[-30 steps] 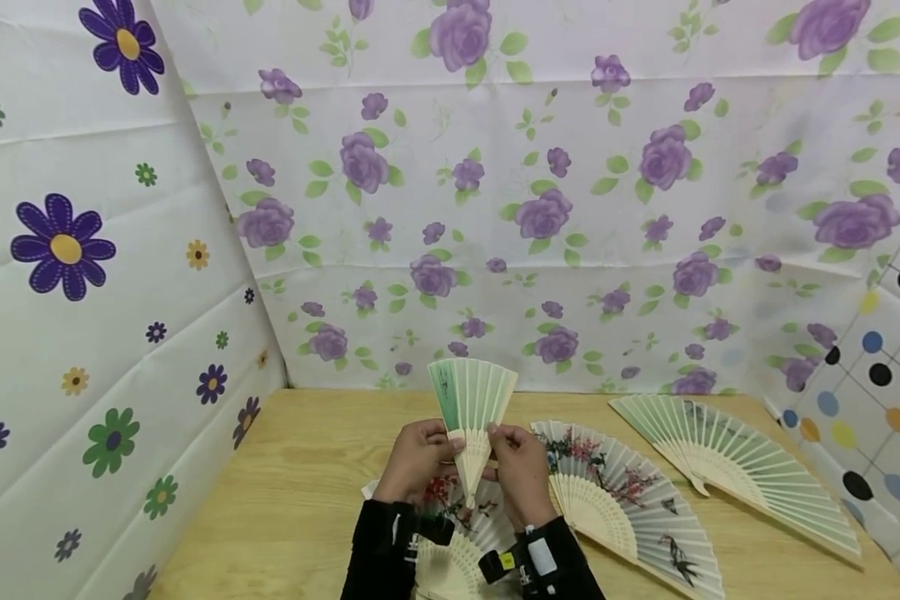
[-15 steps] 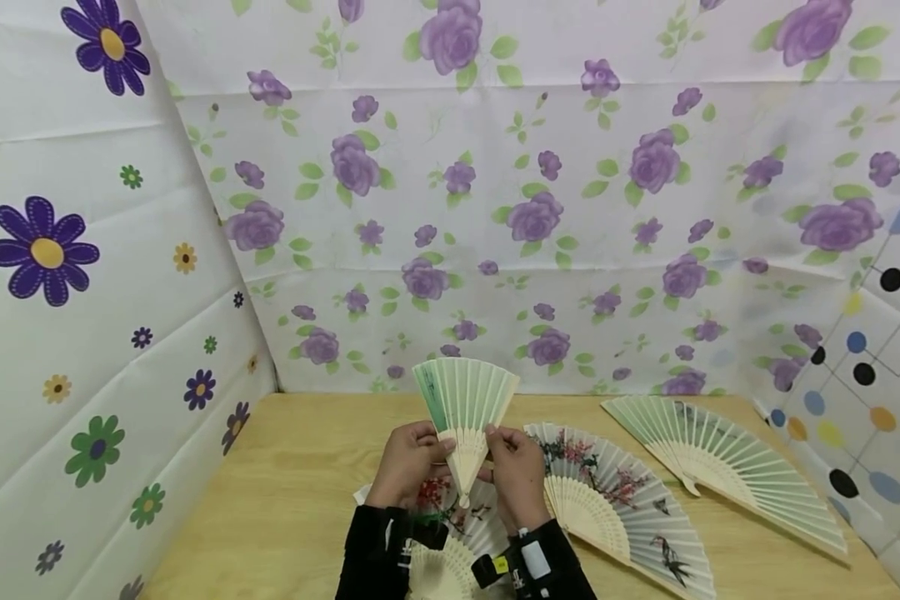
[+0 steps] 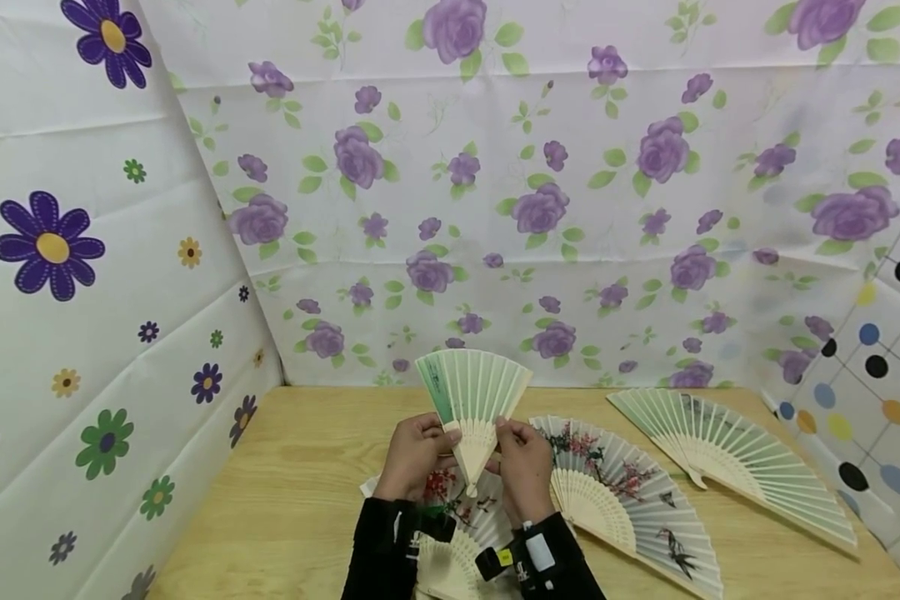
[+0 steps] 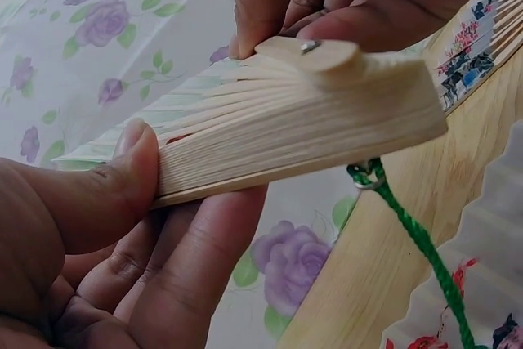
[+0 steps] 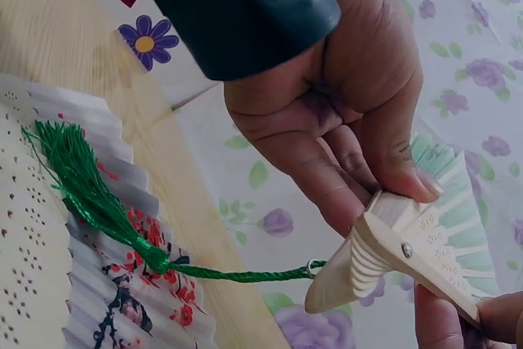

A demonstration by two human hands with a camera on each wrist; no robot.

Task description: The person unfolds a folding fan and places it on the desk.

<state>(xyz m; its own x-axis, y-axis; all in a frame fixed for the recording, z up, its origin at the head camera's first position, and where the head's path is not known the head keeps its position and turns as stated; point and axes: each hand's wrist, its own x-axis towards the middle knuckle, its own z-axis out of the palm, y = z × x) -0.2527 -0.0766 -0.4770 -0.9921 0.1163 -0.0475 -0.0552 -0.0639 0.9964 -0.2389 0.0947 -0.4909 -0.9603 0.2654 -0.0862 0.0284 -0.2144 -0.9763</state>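
Note:
A partly spread pale green folding fan (image 3: 480, 383) is held up between both hands, its pivot end pointing down. My left hand (image 3: 412, 458) pinches the left side of its ribs. In the left wrist view the thumb lies along the stacked wooden ribs (image 4: 237, 145) with fingers beneath. The fan's other edge is pinched by my right hand (image 3: 527, 468), thumb and fingers close to the ribs in the right wrist view. From a ring at the pivot end hangs a green cord with a tassel (image 5: 90, 177). Below the hands lies an open fan with red blossoms (image 3: 450, 558), partly hidden by the wrists.
To the right, an open white fan with blossoms and birds (image 3: 630, 500) lies on the wooden table (image 3: 270, 500). Farther right is a spread green fan (image 3: 750, 467). Flower-printed sheets (image 3: 495, 208) stand behind the table and along its left side.
The held fan has spread wider, with more pale green pleats showing. My right hand has shifted slightly right, away from the left hand. The fans on the table stay put.

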